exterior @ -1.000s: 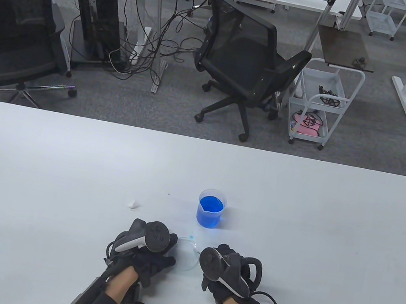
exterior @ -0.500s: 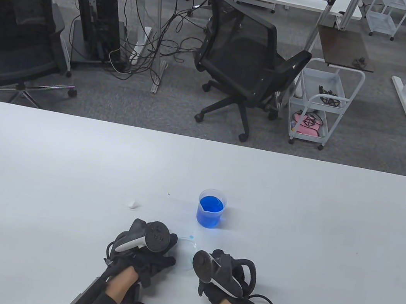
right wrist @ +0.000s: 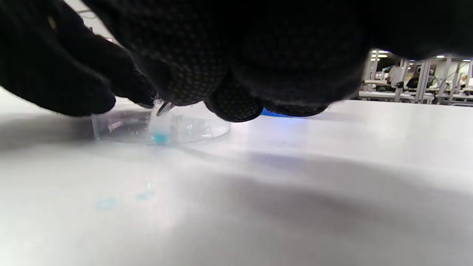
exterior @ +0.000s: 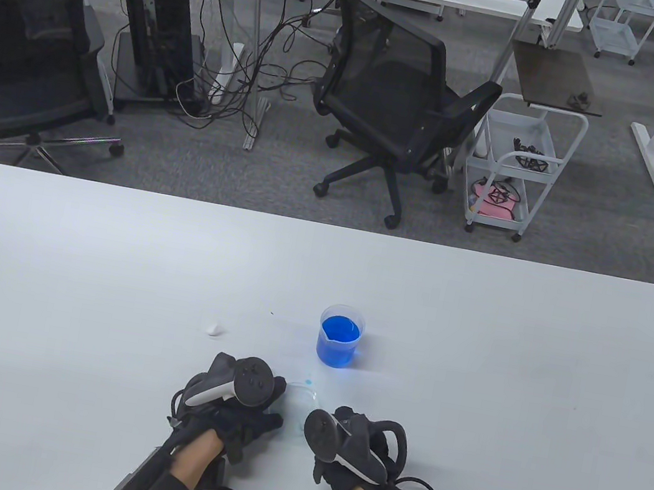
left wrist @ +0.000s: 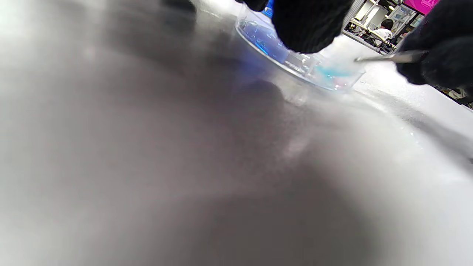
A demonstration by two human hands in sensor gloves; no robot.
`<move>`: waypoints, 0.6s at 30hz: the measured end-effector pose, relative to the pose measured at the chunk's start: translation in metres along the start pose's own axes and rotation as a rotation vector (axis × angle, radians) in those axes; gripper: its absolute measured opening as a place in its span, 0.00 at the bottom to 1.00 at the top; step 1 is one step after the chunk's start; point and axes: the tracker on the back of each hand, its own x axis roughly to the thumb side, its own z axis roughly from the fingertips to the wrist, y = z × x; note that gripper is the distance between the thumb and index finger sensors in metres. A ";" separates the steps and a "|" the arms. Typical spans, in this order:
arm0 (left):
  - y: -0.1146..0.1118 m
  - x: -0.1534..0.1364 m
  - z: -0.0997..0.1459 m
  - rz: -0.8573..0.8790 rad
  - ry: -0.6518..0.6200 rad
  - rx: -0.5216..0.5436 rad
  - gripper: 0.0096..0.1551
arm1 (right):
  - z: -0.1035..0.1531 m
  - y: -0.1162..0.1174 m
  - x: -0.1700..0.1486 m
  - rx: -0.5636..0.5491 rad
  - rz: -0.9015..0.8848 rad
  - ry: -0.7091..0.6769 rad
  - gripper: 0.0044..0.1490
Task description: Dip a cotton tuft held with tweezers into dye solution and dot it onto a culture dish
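The right hand (exterior: 357, 449) pinches tweezers (left wrist: 388, 57) to press a blue-tipped cotton tuft (right wrist: 159, 129) into the culture dish (right wrist: 111, 129) below its fingers (right wrist: 232, 103), while left-hand fingers (left wrist: 306, 26) steady the rim on the worktop (exterior: 105, 282).

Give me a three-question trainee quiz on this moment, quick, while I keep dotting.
1. True or false: the cotton tuft in the tweezers is down in the dish, its lower end blue.
2. Which hand holds the tweezers?
A. left hand
B. right hand
3. Fill in: the beaker stands on the far side of the dish and holds ____ liquid.

Key: 1 true; 2 B; 3 blue.
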 end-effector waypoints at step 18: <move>0.000 0.001 0.000 -0.004 0.001 -0.002 0.41 | -0.002 -0.015 0.007 -0.068 -0.038 -0.011 0.24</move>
